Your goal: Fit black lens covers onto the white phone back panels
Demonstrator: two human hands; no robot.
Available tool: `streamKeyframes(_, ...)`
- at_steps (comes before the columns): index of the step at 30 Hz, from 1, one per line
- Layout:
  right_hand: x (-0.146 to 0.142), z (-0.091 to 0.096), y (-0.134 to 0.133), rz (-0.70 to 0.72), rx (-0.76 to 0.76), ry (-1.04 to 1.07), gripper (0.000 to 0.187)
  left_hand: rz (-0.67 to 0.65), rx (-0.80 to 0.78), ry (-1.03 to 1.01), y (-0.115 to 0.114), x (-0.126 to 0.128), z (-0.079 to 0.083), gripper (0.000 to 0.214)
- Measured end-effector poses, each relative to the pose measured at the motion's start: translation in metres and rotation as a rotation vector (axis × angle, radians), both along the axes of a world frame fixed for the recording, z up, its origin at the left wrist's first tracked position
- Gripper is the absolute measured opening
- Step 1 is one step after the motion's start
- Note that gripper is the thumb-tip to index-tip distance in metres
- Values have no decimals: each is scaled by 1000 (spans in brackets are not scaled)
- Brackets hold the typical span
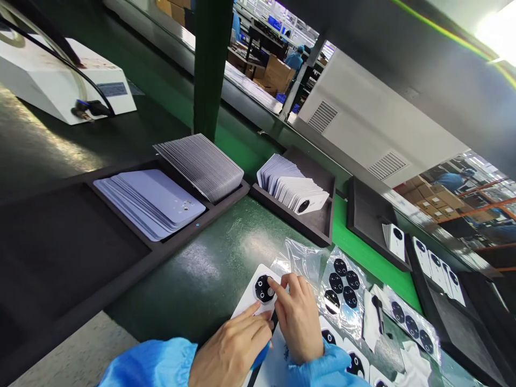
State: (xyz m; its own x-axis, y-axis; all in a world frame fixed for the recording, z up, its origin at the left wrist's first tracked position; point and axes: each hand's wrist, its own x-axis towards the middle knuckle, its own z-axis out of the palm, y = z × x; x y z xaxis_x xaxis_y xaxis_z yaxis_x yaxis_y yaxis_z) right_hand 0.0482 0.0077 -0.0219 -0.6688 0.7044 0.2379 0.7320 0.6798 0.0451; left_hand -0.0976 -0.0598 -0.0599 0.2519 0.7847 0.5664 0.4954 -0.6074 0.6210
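Between our left hand (231, 357) and right hand (296, 322), a light, stiff white phone back panel (248, 298); both hold it closely; best taken by its edges.

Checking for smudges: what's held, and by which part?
A white phone back, held at its lower edge by the left hand; right fingertips at its black camera disc.
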Motion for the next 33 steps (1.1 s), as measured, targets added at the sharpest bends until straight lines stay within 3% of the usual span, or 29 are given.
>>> streamKeyframes(4, -1, -3, 3, -17, -27, 36, 36, -11, 0, -12, 1, 1, 1, 34)
streamKeyframes(12, -11, -4, 15, -176, -392, 323, 29, -13, 3, 14, -1, 1, 1, 34)
streamKeyframes(17, -4, 2, 22, -204, -436, 358, 29, -17, 8, 34, 0, -1, -1, 35)
streamKeyframes(20, 3, 8, 16, -210, -399, 382, 28, -18, 33, 46, 0, -1, -3, 35)
streamKeyframes(26, 7, 7, -2, -92, -106, 213, 41, -14, 59, 34, 0, 0, -2, 35)
streamKeyframes(33, 5, -4, -5, -91, 8, 54, 43, -34, 52, 55, 3, -3, 1, 34)
